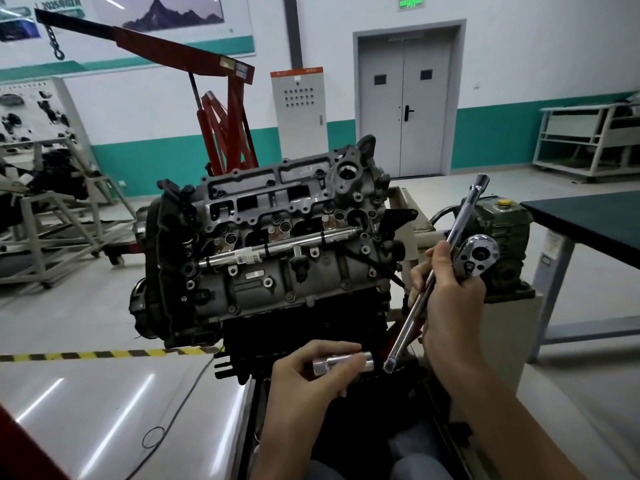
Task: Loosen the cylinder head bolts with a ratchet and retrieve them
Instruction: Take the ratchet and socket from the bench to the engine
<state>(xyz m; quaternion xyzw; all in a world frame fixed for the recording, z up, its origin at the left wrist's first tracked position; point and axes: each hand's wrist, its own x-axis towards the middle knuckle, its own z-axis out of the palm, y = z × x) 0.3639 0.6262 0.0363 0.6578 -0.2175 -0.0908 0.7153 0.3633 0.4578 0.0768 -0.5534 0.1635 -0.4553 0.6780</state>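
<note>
The cylinder head [277, 216] sits ahead, untouched. The right hand [450, 299] curls its fingers round the extension bar [406, 326] and ratchet [479, 254] together, freeing the left hand [304, 379] to pinch the socket [341, 362] just beside the bar's lower end, likely for fitting.

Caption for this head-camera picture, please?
Facing an engine, the left hand holds a socket while the right hand grips a ratchet and extension bar.
</note>
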